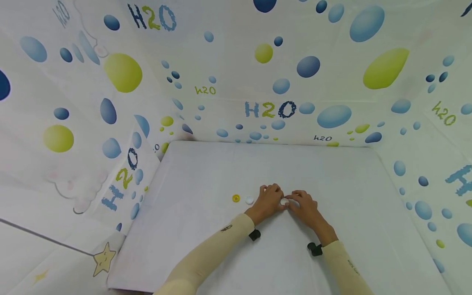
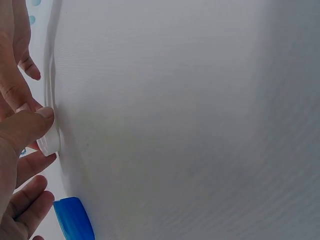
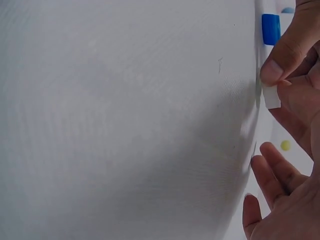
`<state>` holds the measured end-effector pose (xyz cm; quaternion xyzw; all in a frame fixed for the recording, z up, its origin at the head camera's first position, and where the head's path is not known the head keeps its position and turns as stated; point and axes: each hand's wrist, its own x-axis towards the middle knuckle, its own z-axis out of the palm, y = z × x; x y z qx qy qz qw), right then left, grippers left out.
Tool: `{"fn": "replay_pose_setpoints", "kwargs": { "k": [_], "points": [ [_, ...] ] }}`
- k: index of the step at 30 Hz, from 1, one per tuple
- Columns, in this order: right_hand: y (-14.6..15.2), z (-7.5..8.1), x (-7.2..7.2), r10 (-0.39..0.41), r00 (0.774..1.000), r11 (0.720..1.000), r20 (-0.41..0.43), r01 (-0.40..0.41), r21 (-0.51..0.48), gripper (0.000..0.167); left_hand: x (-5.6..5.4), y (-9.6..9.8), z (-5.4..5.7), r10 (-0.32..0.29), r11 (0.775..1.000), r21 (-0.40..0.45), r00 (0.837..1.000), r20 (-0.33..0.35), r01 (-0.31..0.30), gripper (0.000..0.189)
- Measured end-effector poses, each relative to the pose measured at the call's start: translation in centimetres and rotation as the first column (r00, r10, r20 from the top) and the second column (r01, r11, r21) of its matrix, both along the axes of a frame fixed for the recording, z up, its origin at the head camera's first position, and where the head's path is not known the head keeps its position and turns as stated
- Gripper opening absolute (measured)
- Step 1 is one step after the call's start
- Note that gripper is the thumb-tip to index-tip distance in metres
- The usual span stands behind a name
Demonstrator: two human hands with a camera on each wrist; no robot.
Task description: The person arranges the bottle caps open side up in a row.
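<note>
Between my two hands is a small white bottle cap (image 1: 284, 201), its ridged side showing in the left wrist view. My left hand (image 1: 266, 203) pinches the cap with the thumb on its edge. From the other side, my right hand (image 1: 305, 207) grips the same cap between thumb and finger, its remaining fingers spread in the right wrist view. A blue bottle cap (image 2: 75, 220) lies beside my left hand; in the head view that hand hides it. Further left are another white cap (image 1: 249, 200) and a yellow cap (image 1: 236, 198).
A white-covered table (image 1: 206, 172) spreads under both hands. Behind it hangs a white backdrop (image 1: 236, 61) printed with blue and green drops, and similar sheets line both sides. Each wrist carries a small black camera (image 1: 315, 249).
</note>
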<state>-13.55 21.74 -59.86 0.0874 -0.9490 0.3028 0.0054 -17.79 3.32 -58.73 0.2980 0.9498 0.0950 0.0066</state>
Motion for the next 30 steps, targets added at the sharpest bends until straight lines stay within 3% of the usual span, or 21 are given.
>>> {"fn": "replay_pose_setpoints", "kwargs": {
  "k": [14,20,25,30],
  "points": [
    [-0.4,0.1,-0.1,-0.013,1.000,0.998,0.024,0.012,0.062,0.033,0.2,-0.4,0.1,0.000,1.000,0.008,1.000,-0.011,0.001,0.034],
    [-0.4,0.3,-0.2,-0.021,1.000,0.997,0.015,0.020,0.078,0.033,0.3,-1.0,0.5,0.030,1.000,0.009,0.999,0.023,-0.030,0.046],
    [-0.2,0.8,-0.1,-0.055,0.997,0.994,-0.061,0.061,0.095,0.035,0.1,-2.9,1.0,0.094,0.992,0.084,0.995,0.044,-0.097,0.052],
    [0.5,1.2,0.2,-0.084,0.991,0.995,-0.109,0.089,0.037,0.041,-0.2,-5.9,1.8,0.171,0.966,0.187,0.983,0.060,-0.180,0.048]
  ]
}}
